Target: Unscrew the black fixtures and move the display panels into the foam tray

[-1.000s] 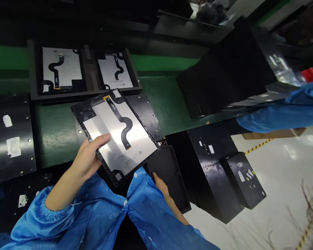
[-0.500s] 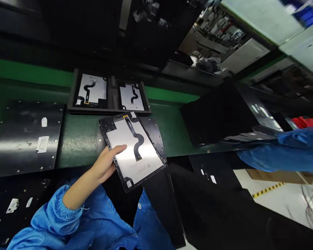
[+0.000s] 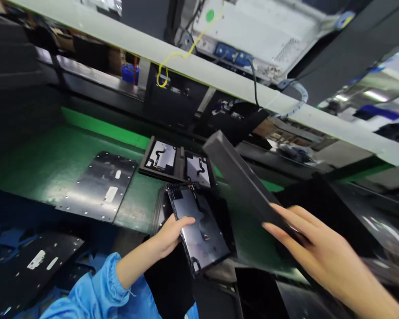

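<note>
My left hand (image 3: 169, 235) is closed on the edge of a tablet display panel (image 3: 189, 226), thumb on its silvery back. A dark wavy ribbon cable (image 3: 202, 219) runs down that back. At the right, my right hand (image 3: 314, 250) grips a dark grey tray (image 3: 241, 177) by its edge and holds it up on a slant; its inner face is turned away. Behind the held panel, a two-pocket tray (image 3: 180, 165) lies on the bench, with one display panel (image 3: 166, 154) in the left pocket and another (image 3: 199, 170) in the right.
A black plate (image 3: 98, 186) with white labels lies on the green bench (image 3: 46, 155) at the left. Another labelled plate (image 3: 33, 266) is lower, at the near left. A pale shelf beam (image 3: 119, 40) crosses above, with a yellow cord (image 3: 173, 55) hanging from it.
My right hand has come into view holding the raised dark tray. My left hand still holds the display panel, now tilted and darker. The camera view has shifted, showing more shelf and left bench.
</note>
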A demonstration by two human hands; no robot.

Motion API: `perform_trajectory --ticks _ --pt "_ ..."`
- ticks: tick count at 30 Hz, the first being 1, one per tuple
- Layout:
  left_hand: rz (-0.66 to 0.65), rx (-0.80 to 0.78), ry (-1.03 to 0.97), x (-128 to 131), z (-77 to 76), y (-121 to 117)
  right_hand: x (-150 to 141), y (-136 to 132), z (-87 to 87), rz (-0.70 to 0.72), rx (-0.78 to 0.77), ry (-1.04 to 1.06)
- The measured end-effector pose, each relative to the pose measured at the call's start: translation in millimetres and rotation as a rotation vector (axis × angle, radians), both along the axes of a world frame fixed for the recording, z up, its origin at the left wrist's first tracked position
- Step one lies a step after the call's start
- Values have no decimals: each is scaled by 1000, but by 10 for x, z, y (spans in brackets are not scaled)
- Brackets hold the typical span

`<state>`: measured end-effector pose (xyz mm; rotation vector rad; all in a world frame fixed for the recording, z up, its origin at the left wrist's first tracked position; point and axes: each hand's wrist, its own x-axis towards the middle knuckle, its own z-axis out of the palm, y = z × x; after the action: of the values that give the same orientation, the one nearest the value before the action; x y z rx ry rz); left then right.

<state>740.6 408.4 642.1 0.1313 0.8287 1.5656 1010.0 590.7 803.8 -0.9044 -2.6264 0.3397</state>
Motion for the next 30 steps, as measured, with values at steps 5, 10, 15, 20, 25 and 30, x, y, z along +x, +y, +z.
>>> perform_trajectory --ticks 5,10,15,20,25,30 --pt "99 -2 20 53 49 -22 -1755 706 -334 218 118 -98" --pt "102 20 56 80 48 -12 -2630 982 -778 362 -165 -97" --pt "99 26 38 69 26 16 -2370 1038 -833 198 -318 134" --pt "50 30 7 42 28 14 -1417 832 -830 3 -598 168" --pt "21 19 -40 27 21 30 -730 129 -1054 -117 -1021 135" --pt "-33 112 -67 23 18 47 -776 -200 -1098 -155 -1292 255"
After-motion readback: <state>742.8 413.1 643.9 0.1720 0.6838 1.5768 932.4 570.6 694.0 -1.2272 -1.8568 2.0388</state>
